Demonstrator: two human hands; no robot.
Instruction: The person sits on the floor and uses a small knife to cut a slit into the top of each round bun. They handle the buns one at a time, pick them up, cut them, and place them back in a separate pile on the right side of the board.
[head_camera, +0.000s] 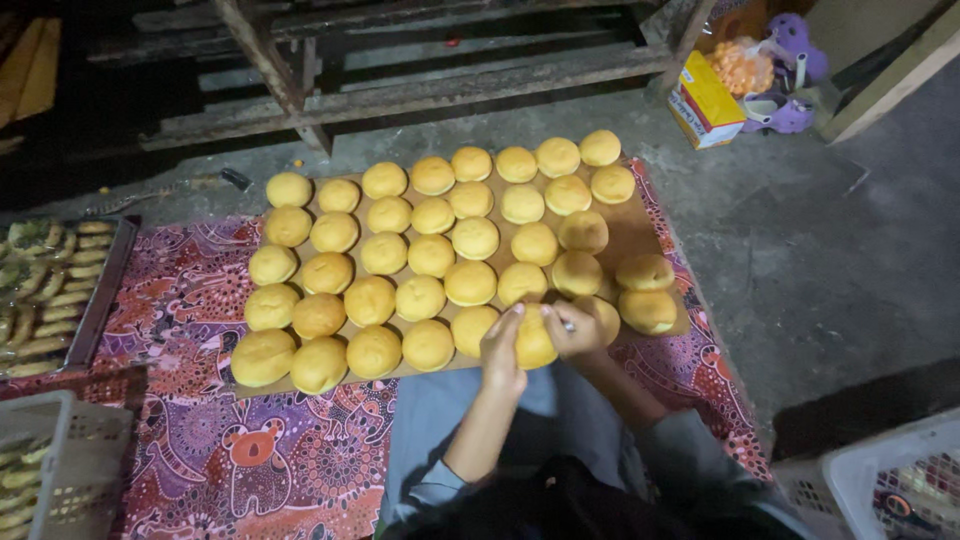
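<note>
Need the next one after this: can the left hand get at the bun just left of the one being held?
Probably yes: the left hand sits right beside that bun, with nothing over it.

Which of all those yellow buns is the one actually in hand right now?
The bun at the near edge of the brown board, gripped between the left hand and right hand. Every other bun lies untouched in rows.

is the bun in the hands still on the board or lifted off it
Cannot tell for sure: the bun sits at the board's near edge, gripped by the left hand and right hand.
</note>
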